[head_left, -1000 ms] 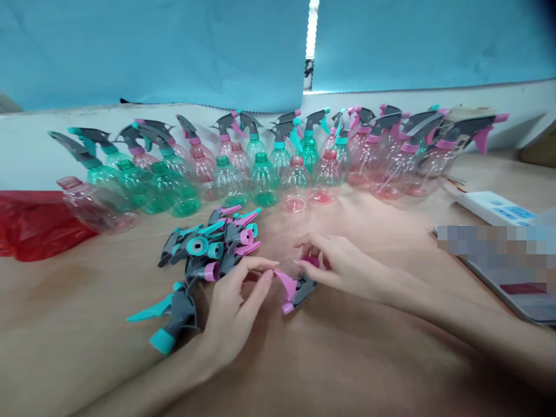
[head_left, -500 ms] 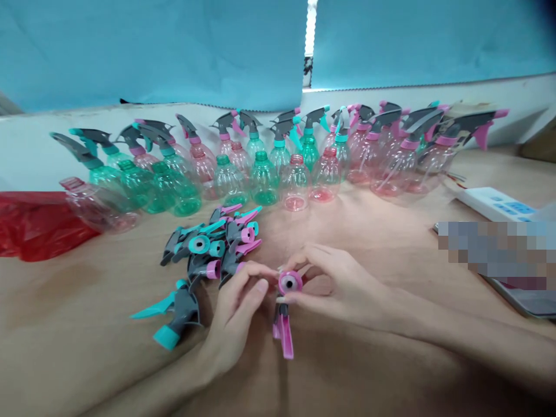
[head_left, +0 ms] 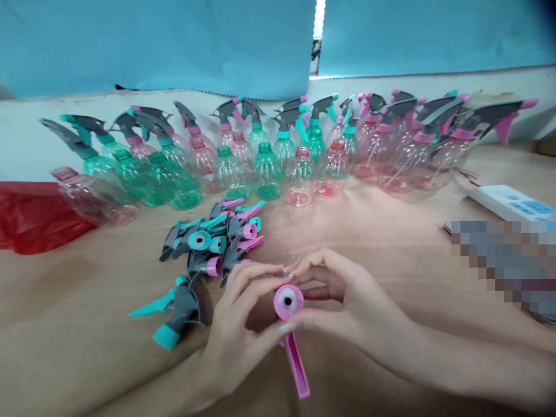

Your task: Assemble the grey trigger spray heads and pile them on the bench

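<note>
Both hands meet low in the middle of the view around a pink-and-grey trigger sprayer head, held above the wooden tabletop. Its round pink collar faces the camera, showing a white inside with a dark central hole, and its pink lever points downward. The left hand has its fingers closed on the head, fingertips along the upper edge and thumb just below the collar. The right hand grips it from the other side, its thumb along the collar's lower edge.

To the left lies a pile of sprayer heads in grey with teal or pink parts; a teal-and-grey sprayer head rests just in front of it. Behind stand uncapped bottles, pink and green, and bottles fitted with sprayers. At far left, a tilted pink bottle leans beside a red plastic bag. A white device with blue buttons sits at right, near a pixelated flat object.
</note>
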Action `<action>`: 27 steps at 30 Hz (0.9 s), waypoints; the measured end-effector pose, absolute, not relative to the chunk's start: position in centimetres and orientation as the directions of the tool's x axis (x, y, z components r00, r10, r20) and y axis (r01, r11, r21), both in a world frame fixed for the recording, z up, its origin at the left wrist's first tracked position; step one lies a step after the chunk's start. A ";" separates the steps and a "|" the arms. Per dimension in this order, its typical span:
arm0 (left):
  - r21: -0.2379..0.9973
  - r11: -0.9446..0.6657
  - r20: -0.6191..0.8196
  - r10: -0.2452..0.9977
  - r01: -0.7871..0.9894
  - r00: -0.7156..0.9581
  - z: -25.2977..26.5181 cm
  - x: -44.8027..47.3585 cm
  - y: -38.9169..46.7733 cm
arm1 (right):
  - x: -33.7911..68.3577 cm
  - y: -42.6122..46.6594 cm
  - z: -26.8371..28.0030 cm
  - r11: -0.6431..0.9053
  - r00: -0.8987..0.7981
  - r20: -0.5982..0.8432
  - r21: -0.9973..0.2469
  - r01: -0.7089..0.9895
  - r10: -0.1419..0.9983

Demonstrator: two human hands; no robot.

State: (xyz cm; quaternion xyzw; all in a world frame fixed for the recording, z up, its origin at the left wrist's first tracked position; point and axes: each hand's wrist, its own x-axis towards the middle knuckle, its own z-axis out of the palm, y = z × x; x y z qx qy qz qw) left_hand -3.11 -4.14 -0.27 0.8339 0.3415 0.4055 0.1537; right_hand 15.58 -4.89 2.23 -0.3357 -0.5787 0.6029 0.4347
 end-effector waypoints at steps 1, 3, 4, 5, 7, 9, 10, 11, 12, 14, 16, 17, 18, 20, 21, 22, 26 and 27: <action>0.521 -0.740 0.600 0.672 0.426 0.434 -0.2 -3.2 -4.2 | 15.7 -5.0 2.5 0.137 -0.388 0.155 -0.988 -0.074 0.909; 0.516 -0.755 0.639 0.654 0.404 0.406 -0.2 -3.3 -4.2 | 16.1 -4.9 3.2 0.414 -0.354 0.347 -0.901 0.132 0.868; 0.511 -0.757 0.651 0.650 0.408 0.391 -0.1 -3.3 -4.2 | 16.4 -4.7 3.4 0.550 -0.355 0.455 -0.799 0.241 0.817; 0.500 -0.758 0.661 0.647 0.419 0.381 0.0 -3.3 -4.2 | 16.6 -4.6 3.7 0.649 -0.373 0.537 -0.688 0.325 0.757; 0.457 -0.773 0.679 0.622 0.440 0.389 0.2 -3.3 -4.2 | 16.9 -4.4 4.1 0.737 -0.427 0.601 -0.551 0.392 0.676; 0.401 -0.799 0.688 0.586 0.449 0.428 0.3 -3.3 -4.3 | 16.9 -4.4 4.3 0.758 -0.493 0.577 -0.529 0.382 0.651; 0.381 -0.808 0.685 0.573 0.450 0.449 0.4 -3.3 -4.3 | 16.8 -4.5 4.3 0.761 -0.519 0.561 -0.528 0.376 0.645; 0.367 -0.811 0.678 0.568 0.455 0.466 0.4 -3.3 -4.4 | 16.7 -4.6 4.4 0.768 -0.544 0.548 -0.522 0.371 0.636; 0.358 -0.811 0.670 0.568 0.463 0.477 0.4 -3.3 -4.4 | 16.6 -4.9 4.4 0.772 -0.566 0.533 -0.514 0.374 0.629; 0.359 -0.799 0.652 0.584 0.482 0.483 0.4 -3.3 -4.5 | 16.4 -5.4 4.5 0.775 -0.591 0.509 -0.491 0.398 0.626; 0.364 -0.787 0.650 0.598 0.499 0.469 0.3 -3.5 -4.6 | 16.4 -5.9 4.6 0.764 -0.596 0.481 -0.464 0.449 0.643; 0.366 -0.779 0.648 0.606 0.508 0.462 0.2 -3.5 -4.6 | 16.5 -6.1 4.6 0.753 -0.593 0.466 -0.453 0.478 0.657; 0.369 -0.773 0.648 0.612 0.515 0.454 0.2 -3.5 -4.6 | 16.6 -6.3 4.7 0.739 -0.585 0.453 -0.442 0.508 0.673; 0.377 -0.766 0.652 0.619 0.521 0.438 0.2 -3.5 -4.7 | 16.8 -6.4 4.8 0.726 -0.579 0.438 -0.414 0.549 0.688; 0.381 -0.765 0.651 0.621 0.519 0.437 0.1 -3.5 -4.7 | 16.9 -6.4 4.8 0.732 -0.584 0.442 -0.392 0.557 0.681; 0.385 -0.767 0.652 0.620 0.513 0.438 0.1 -3.5 -4.7 | 17.0 -6.4 4.8 0.745 -0.599 0.444 -0.366 0.558 0.666; 0.389 -0.794 0.646 0.596 0.466 0.477 -0.1 -3.5 -4.6 | 17.4 -5.9 5.1 0.780 -0.683 0.379 -0.277 0.561 0.625; 0.387 -0.800 0.640 0.591 0.459 0.491 -0.2 -3.5 -4.6 | 17.5 -5.8 5.4 0.783 -0.697 0.357 -0.256 0.567 0.622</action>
